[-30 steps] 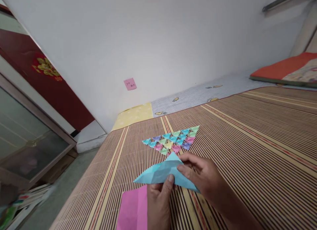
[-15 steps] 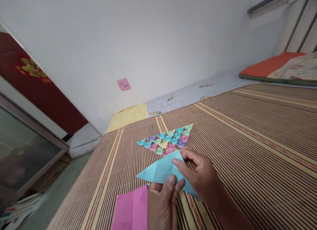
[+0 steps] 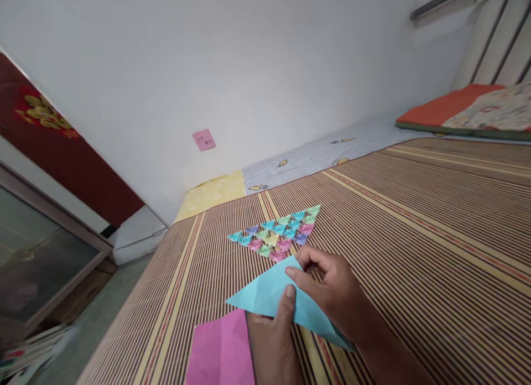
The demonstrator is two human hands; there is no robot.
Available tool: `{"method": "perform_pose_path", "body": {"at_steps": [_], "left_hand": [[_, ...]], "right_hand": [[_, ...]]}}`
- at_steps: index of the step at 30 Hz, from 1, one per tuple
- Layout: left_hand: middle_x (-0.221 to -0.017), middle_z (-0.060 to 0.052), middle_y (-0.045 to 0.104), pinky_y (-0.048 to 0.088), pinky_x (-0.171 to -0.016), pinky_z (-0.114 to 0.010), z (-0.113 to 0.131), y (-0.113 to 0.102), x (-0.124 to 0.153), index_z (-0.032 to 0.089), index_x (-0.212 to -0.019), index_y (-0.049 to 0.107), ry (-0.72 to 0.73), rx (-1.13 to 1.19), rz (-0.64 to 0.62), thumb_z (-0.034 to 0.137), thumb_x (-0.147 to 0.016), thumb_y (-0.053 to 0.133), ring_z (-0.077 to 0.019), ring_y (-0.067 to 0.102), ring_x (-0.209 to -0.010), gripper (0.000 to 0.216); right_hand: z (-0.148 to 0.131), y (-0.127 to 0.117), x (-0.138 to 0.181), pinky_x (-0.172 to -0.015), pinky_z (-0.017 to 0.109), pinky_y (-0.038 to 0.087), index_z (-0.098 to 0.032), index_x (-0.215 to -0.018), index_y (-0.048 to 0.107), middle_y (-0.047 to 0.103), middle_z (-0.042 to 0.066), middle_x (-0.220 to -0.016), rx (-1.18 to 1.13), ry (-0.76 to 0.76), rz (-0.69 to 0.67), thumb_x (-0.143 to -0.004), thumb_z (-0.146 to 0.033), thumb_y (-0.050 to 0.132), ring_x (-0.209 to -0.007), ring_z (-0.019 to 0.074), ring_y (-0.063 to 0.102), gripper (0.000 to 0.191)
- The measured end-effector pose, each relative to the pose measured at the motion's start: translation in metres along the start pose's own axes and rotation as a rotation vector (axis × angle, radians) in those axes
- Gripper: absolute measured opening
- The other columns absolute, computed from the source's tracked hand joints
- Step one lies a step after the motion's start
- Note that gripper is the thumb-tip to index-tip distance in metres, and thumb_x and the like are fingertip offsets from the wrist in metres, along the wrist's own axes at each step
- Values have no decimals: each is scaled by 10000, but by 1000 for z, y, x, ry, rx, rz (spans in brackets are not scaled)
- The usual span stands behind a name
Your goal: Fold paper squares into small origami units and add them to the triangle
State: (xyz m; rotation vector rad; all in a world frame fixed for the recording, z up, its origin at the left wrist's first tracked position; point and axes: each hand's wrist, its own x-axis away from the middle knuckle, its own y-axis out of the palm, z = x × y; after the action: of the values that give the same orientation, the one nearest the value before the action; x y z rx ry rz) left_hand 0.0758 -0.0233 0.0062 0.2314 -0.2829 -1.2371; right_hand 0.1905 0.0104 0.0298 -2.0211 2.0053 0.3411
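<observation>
A blue sheet of folding paper, folded to a point at its left end, is held between both hands above the striped mat. My left hand grips its lower edge, thumb on top and the other fingers hidden beneath. At the upper right edge, my right hand pinches the paper between thumb and curled fingers. A pink sheet of paper with a crease down its middle lies beside my left hand. Beyond the hands, several small folded paper boats in mixed colours stand in rows forming a triangle.
The striped mat covers the bed up to a patterned sheet along the wall. A pink note is stuck on the wall. An orange-edged cushion lies at the far right. Papers are stacked low at the left.
My left thumb has shifted up over the blue paper, and its other fingers have gone under it. The paper's lower right part now shows more. The view has moved slightly.
</observation>
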Motion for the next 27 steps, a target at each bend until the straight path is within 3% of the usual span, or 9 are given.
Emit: {"method": "perform_pose_path", "body": {"at_steps": [2,6,10,14,17,23,27], "left_hand": [[-895,-76,774,574,-779,-374,-2,3,2,167,-924,754,75,-57,77,392,-698,855,-280,721,-857,334],[-782,-64,766,582,-701,-371,0,9,8,174,-787,766,150,-105,187,450,-716,819,-288,721,-777,290],[-771,-59,761,581,-713,-348,6,10,10,161,-786,760,113,-116,150,430,-743,805,-274,725,-781,276],[-990,-96,780,581,-850,-399,6,9,7,151,-1026,742,2,164,70,371,-735,834,-299,737,-944,376],[-1038,-124,773,578,-878,-426,2,9,4,143,-1112,715,-89,308,50,330,-732,846,-316,735,-987,443],[-1017,-142,774,596,-831,-415,4,11,7,133,-1104,714,-123,364,42,331,-728,848,-328,742,-969,445],[-920,-119,781,605,-773,-391,9,15,11,121,-1021,720,-82,277,73,362,-742,831,-307,755,-880,385]], "right_hand": [[0,2,1,-571,260,336,-209,-641,451,421,-51,-623,34,-18,4,-861,-237,624,-606,126,408,281],[-2,4,1,-590,264,348,-209,-641,450,428,-51,-627,65,-39,-4,-849,-209,622,-614,126,417,270],[-5,2,-1,-624,257,398,-198,-707,545,522,-39,-676,7,-17,16,-828,-225,666,-652,132,478,174],[-6,-2,-2,-623,249,418,-191,-779,614,570,-31,-709,-69,17,-22,-821,-248,690,-670,135,512,104],[-6,-5,-2,-634,249,424,-187,-811,641,579,-24,-724,-86,34,-61,-833,-261,686,-683,138,515,89],[-5,-7,0,-648,253,430,-178,-826,660,557,-17,-724,-87,37,-107,-830,-265,694,-699,144,503,93],[-5,-8,1,-555,235,361,-176,-738,596,481,-39,-652,-76,66,-117,-861,-296,674,-612,116,424,189]]}}
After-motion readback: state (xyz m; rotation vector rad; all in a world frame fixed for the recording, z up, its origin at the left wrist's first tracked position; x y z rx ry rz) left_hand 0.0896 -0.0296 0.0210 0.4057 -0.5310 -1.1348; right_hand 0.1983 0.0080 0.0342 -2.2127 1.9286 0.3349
